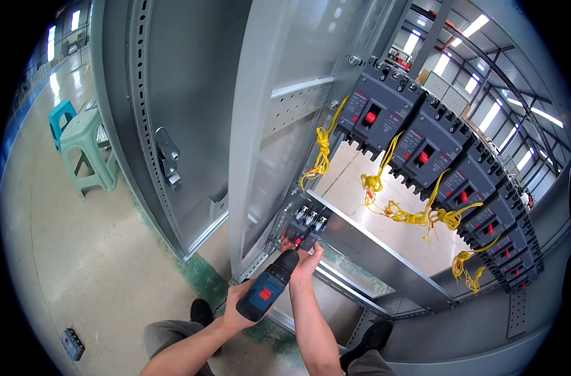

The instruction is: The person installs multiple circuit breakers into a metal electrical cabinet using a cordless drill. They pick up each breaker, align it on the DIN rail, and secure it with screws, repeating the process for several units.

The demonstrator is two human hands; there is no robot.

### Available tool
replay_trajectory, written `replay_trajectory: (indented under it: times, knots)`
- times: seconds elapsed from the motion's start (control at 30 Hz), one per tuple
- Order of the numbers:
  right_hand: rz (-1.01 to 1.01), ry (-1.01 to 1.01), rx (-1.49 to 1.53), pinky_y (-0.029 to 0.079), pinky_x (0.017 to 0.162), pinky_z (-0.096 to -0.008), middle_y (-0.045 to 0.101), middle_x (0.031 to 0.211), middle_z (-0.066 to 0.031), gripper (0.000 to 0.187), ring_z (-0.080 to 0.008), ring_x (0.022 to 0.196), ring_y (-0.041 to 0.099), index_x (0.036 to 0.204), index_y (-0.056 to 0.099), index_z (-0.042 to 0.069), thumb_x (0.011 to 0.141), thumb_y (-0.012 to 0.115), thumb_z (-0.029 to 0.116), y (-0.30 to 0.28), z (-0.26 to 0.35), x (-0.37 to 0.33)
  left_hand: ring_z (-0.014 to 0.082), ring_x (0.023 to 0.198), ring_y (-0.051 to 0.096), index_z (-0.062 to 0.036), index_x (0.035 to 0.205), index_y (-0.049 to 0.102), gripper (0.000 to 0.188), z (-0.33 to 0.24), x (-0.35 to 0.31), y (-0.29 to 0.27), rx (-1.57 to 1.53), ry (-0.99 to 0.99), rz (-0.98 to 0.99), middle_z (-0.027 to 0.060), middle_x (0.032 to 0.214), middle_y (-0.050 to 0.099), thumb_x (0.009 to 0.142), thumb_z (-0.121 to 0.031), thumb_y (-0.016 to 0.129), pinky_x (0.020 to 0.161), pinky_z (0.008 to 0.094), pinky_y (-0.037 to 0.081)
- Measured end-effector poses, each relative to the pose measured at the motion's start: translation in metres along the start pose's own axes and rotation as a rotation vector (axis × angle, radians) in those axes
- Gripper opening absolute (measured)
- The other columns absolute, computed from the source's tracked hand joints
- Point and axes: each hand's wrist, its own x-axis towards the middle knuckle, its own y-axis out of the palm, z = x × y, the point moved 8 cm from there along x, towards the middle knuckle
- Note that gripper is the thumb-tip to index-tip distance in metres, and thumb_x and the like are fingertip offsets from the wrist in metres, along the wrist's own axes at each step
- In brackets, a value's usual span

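A blue and black cordless drill (269, 287) is gripped in my left hand (238, 306), its handle hidden underneath. Its long thin bit points up and away, reaching a small dark circuit breaker (303, 229) low in the grey metal cabinet frame. Around the near end of that breaker my right hand (305, 263) is closed, thumb on the right and fingertips showing on the left. The breaker has metal terminals at its far end and a red toggle. Whether the bit tip sits on a screw is too small to tell.
Larger circuit breakers (382, 109) stand in a row to the right, with bundles of yellow wire (373, 182) hanging. A cabinet door (191, 81) stands at left. Beyond are plastic stools (88, 147). Another breaker (73, 344) lies on the floor. A metal crossbar (379, 247) runs rightward.
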Motion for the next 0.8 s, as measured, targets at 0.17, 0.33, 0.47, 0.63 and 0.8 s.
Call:
replay_trajectory:
  times: [0.17, 0.33, 0.47, 0.63, 0.8]
  knots:
    - [-0.006, -0.037, 0.067, 0.049, 0.082, -0.0378, 0.057, 0.120, -0.0240, 0.059, -0.0327, 0.102, 0.055, 0.124, 0.055, 0.000, 0.086, 0.050, 0.045, 0.008, -0.006, -0.001, 0.0219, 0.064, 0.065, 0.0006, 0.091, 0.065, 0.020, -0.003, 0.002, -0.002, 0.039, 0.041, 0.005, 0.0097, 0.076, 0.064, 0.075, -0.005, 0.077, 0.062, 0.0306, 0.050]
    - [0.029, -0.036, 0.085, 0.050, 0.082, -0.0381, 0.055, 0.122, -0.0254, 0.063, -0.0344, 0.104, 0.055, 0.128, 0.051, -0.003, 0.086, 0.051, 0.044, 0.015, -0.007, -0.005, 0.0228, 0.064, 0.065, 0.0003, 0.091, 0.065, 0.021, -0.005, 0.002, -0.002, 0.022, 0.025, 0.004, 0.0098, 0.076, 0.064, 0.074, -0.005, 0.077, 0.062, 0.0309, 0.050]
    - [0.050, 0.014, 0.088, 0.051, 0.081, -0.0366, 0.053, 0.124, -0.0283, 0.070, -0.0348, 0.103, 0.056, 0.133, 0.046, -0.005, 0.084, 0.052, 0.044, 0.014, -0.006, -0.007, 0.0227, 0.065, 0.065, 0.0001, 0.091, 0.065, 0.022, -0.001, 0.001, -0.002, 0.014, 0.004, 0.009, 0.0097, 0.076, 0.065, 0.074, -0.006, 0.077, 0.062, 0.0306, 0.050]
    - [0.057, -0.026, 0.067, 0.052, 0.084, -0.0377, 0.051, 0.125, -0.0300, 0.075, -0.0345, 0.102, 0.056, 0.135, 0.042, -0.006, 0.083, 0.053, 0.047, 0.014, -0.006, -0.004, 0.0214, 0.065, 0.065, 0.0002, 0.091, 0.064, 0.022, 0.000, 0.000, 0.000, 0.019, 0.006, 0.006, 0.0094, 0.075, 0.065, 0.073, -0.006, 0.077, 0.063, 0.0303, 0.050]
    - [0.060, 0.035, 0.113, 0.052, 0.086, -0.0389, 0.050, 0.126, -0.0304, 0.072, -0.0351, 0.102, 0.056, 0.133, 0.043, -0.006, 0.084, 0.054, 0.046, 0.009, -0.007, -0.003, 0.0207, 0.063, 0.065, 0.0000, 0.089, 0.063, 0.021, 0.004, -0.001, 0.003, -0.003, -0.004, -0.006, 0.0088, 0.073, 0.065, 0.074, -0.008, 0.077, 0.062, 0.0302, 0.050]
